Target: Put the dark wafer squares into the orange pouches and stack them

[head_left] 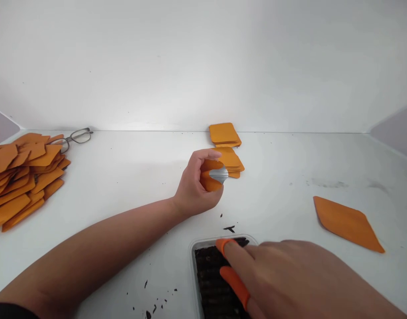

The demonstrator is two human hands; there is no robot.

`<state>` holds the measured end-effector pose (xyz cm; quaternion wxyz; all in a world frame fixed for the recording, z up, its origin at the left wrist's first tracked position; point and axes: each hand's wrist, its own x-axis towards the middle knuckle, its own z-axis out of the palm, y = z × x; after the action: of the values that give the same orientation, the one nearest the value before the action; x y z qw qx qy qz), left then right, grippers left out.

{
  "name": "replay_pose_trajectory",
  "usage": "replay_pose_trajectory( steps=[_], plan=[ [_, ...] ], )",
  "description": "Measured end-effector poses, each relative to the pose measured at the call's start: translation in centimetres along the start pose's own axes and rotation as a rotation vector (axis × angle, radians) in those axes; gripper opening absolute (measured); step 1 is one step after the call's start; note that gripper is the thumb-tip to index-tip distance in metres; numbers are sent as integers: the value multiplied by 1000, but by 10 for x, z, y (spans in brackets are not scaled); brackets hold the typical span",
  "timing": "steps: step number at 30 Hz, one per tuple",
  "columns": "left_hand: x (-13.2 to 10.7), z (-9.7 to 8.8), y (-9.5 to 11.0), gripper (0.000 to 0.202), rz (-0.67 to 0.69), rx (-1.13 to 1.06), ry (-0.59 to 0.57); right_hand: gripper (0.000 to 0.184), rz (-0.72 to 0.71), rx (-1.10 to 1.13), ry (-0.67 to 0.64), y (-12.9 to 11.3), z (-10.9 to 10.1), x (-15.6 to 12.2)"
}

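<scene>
My left hand [197, 186] is curled around an orange pouch [210, 180] held open, its silver inside showing at the mouth. It hovers over the white table just in front of two small stacks of orange pouches [227, 148]. My right hand [290, 277] reaches into a clear plastic tray [194, 248] of dark brown sticks [210, 277] at the near edge. Orange rubber finger cots cover two fingertips, which press down among the sticks. Whether the fingers pinch a stick is hidden.
A large loose pile of orange pouches [20, 175] lies at the left. Grey glasses [72, 138] rest behind it. One flat orange pouch [348, 223] lies at the right. Dark crumbs [157, 301] dot the table [123, 177] near the tray.
</scene>
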<state>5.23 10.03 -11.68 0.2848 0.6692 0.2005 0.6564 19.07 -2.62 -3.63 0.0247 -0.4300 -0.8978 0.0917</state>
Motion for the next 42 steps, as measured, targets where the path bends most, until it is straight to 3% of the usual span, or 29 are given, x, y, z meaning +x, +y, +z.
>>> replay_pose_trajectory(
  steps=[4,6,10,14,17,22,29,36,42],
  plan=[
    [0,-2,-2,56,46,-3,-4,27,55,-15,15,4,-5,5],
    [0,-3,-3,57,65,2,-13,23,40,-65,7,7,-10,6],
    [0,-6,-2,56,56,25,-30,12,42,-102,111,21,-19,-3],
    [0,-7,-1,53,55,42,-39,14,20,-95,109,32,-21,-13],
    [0,-7,-2,53,49,40,-48,11,-5,-95,124,32,-18,-5],
    [1,-9,-3,58,47,37,-78,24,-46,-76,25,28,-17,10],
    [1,-12,-3,57,39,36,-113,17,-90,25,-12,32,-21,0],
    [1,-12,-3,58,21,11,-139,21,-54,60,-105,11,-23,15],
    [2,-12,-2,54,15,13,-134,20,-128,-124,-26,-7,-2,19]
  ],
)
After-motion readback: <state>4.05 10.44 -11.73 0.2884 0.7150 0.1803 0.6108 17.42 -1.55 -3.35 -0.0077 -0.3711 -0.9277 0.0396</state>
